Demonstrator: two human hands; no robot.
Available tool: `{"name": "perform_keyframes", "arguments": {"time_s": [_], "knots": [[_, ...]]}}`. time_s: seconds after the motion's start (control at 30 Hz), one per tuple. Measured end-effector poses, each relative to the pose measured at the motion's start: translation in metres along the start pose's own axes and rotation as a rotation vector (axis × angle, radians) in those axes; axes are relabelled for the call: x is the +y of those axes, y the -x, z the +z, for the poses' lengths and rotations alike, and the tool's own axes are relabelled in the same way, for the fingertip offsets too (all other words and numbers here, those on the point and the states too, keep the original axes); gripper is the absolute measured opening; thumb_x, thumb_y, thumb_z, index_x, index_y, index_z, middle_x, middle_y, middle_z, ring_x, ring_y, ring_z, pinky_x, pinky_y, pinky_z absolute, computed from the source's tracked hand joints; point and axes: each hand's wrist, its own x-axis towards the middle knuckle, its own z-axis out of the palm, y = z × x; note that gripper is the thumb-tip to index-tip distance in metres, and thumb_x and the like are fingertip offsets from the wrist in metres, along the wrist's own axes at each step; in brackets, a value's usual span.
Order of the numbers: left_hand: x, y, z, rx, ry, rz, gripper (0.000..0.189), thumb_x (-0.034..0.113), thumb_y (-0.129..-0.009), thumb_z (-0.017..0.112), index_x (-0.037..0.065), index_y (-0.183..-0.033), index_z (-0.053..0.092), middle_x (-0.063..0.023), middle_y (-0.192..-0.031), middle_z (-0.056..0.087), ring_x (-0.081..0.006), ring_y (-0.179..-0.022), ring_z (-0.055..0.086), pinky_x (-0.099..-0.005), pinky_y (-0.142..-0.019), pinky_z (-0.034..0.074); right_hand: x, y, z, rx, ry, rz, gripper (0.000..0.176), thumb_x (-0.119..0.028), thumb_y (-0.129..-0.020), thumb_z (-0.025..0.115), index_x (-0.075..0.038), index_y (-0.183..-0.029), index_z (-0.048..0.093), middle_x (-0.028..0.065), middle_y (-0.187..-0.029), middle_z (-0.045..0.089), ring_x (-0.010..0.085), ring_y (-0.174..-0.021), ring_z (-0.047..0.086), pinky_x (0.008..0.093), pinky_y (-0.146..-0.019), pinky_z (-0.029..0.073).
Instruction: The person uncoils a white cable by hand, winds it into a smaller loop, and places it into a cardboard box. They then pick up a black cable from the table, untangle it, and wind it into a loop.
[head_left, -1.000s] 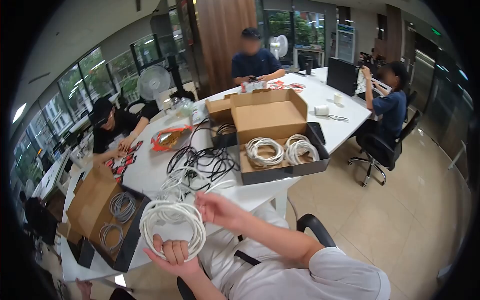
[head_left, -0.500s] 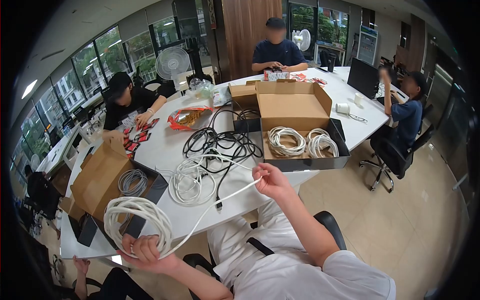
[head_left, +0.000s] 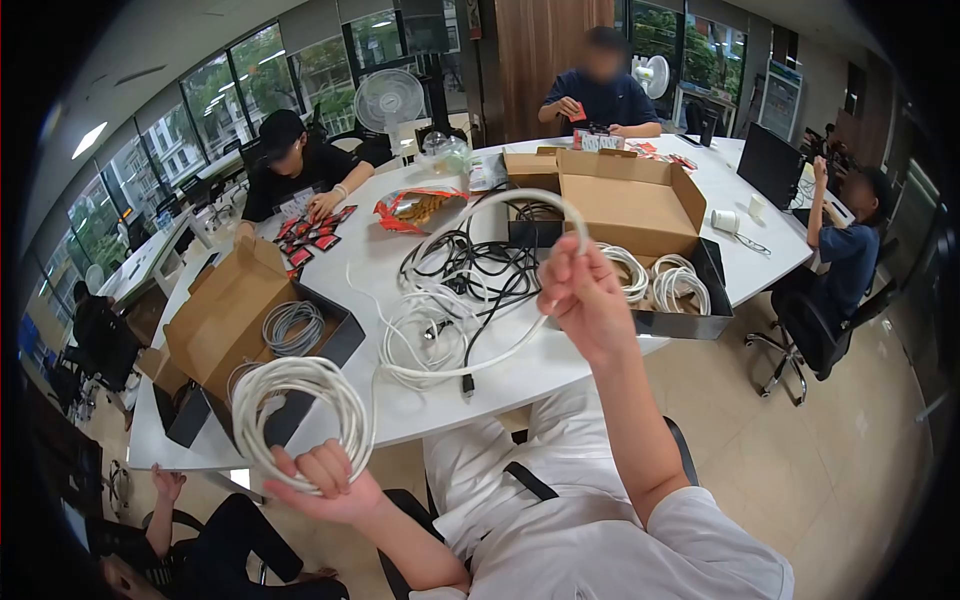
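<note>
**White cable in both hands, above the tabletop's near edge**

The left hand [head_left: 325,485] was low at the near left, in front of the tabletop [head_left: 345,275]. Its grip was clamped on the bottom of a white coil [head_left: 300,412], which stood upright. The right hand [head_left: 585,298] was raised higher, above the near edge. Its grip was closed on the cable [head_left: 505,348], pinching a wide loop. That loop arched over the fingers towards the far side. It also swept down and left, towards the loose white heap [head_left: 425,335] on the tabletop. Whether the strand ran on into the coil could not be told.

Black leads [head_left: 470,268] lay tangled just behind the heap. The right box [head_left: 630,205] stood open beyond the right hand, with white bundles [head_left: 672,285] inside. The left box [head_left: 225,315] stood open at the left edge, behind the coil, holding grey bundles [head_left: 292,327]. A red bag [head_left: 420,207] lay farther back, and a fan [head_left: 387,100] stood beyond the tabletop. Three other people sat around the far and side edges, their hands at their own places.
</note>
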Motion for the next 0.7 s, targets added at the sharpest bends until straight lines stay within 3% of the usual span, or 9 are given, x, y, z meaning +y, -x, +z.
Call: {"name": "perform_keyframes", "arguments": {"time_s": [0.07, 0.2, 0.3, 0.5, 0.6, 0.7], "knots": [[-0.007, 0.003, -0.003, 0.028, -0.018, -0.020, 0.036, 0.040, -0.103, 0.030, 0.011, -0.085, 0.040, 0.0030, -0.041, 0.030, -0.0067, -0.034, 0.017, -0.0234, -0.041, 0.015, -0.002, -0.002, 0.000, -0.084, -0.048, -0.144, 0.022, -0.021, -0.098, 0.052, -0.009, -0.116, 0.055, -0.0002, -0.088, 0.053, 0.0074, -0.072, 0.052, 0.0253, -0.065, 0.050], [-0.024, 0.011, -0.017, 0.089, -0.026, -0.120, 0.036, 0.041, -0.103, 0.031, 0.010, -0.088, 0.042, 0.0042, -0.042, 0.027, -0.0064, -0.035, 0.017, -0.0230, -0.042, 0.017, 0.008, 0.000, -0.027, 0.267, -0.256, 0.064, 0.017, -0.023, -0.096, 0.055, -0.011, -0.109, 0.056, -0.0021, -0.089, 0.056, 0.0052, -0.068, 0.052, 0.0262, -0.067, 0.052], [-0.041, 0.023, -0.017, 0.164, -0.123, -0.192, 0.036, 0.042, -0.102, 0.032, 0.011, -0.089, 0.042, 0.0048, -0.044, 0.025, -0.0063, -0.037, 0.017, -0.0227, -0.042, 0.017, 0.026, 0.007, -0.040, 0.467, -0.113, 0.094, 0.015, -0.022, -0.096, 0.055, -0.012, -0.107, 0.056, -0.0027, -0.087, 0.056, 0.0048, -0.068, 0.053, 0.0262, -0.068, 0.053], [-0.069, 0.048, -0.025, 0.214, -0.302, -0.303, 0.036, 0.044, -0.102, 0.034, 0.012, -0.087, 0.041, 0.0050, -0.045, 0.022, -0.0062, -0.040, 0.018, -0.0228, -0.044, 0.016, 0.029, 0.006, -0.057, 0.462, 0.129, 0.076, 0.016, -0.019, -0.096, 0.056, -0.007, -0.107, 0.056, 0.0000, -0.086, 0.055, 0.0087, -0.070, 0.056, 0.0266, -0.065, 0.052], [-0.068, 0.046, -0.025, 0.225, -0.334, -0.252, 0.036, 0.044, -0.101, 0.036, 0.012, -0.086, 0.041, 0.0051, -0.045, 0.022, -0.0063, -0.040, 0.018, -0.0228, -0.044, 0.015, 0.025, 0.001, -0.064, 0.471, 0.202, 0.149, 0.017, -0.017, -0.096, 0.056, -0.005, -0.108, 0.056, 0.0003, -0.086, 0.056, 0.0102, -0.072, 0.058, 0.0259, -0.065, 0.052], [-0.050, 0.028, -0.031, 0.330, -0.326, -0.137, 0.037, 0.044, -0.101, 0.037, 0.010, -0.088, 0.044, 0.0057, -0.045, 0.022, -0.0060, -0.039, 0.017, -0.0226, -0.043, 0.015, 0.021, -0.009, -0.084, 0.411, 0.182, 0.081, 0.016, -0.015, -0.096, 0.055, -0.005, -0.108, 0.057, 0.0008, -0.086, 0.057, 0.0107, -0.073, 0.058, 0.0265, -0.066, 0.052]]}}
